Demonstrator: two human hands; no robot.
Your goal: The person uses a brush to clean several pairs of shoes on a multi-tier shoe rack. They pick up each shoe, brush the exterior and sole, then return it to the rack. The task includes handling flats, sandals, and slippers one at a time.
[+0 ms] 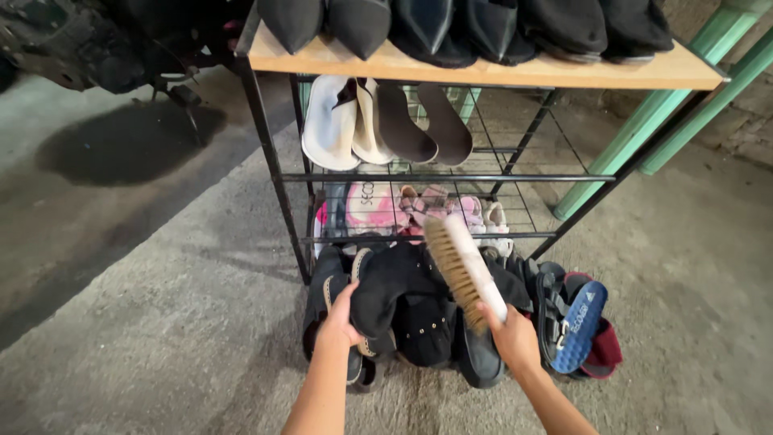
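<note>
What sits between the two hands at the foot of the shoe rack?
In the head view, a black shoe lies between the left hand gripping it and the right hand, which holds a brush.

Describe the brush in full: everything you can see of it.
The brush is a long, narrow hand brush with a pale, whitish back that looks like painted wood or plastic, and a dense row of tan bristles along one long side. The right hand grips its lower end; the far end points up and away toward the shoe rack. It is tilted, bristles facing left toward the black shoe held by the left hand. Whether the bristles touch the shoe cannot be told.
</note>
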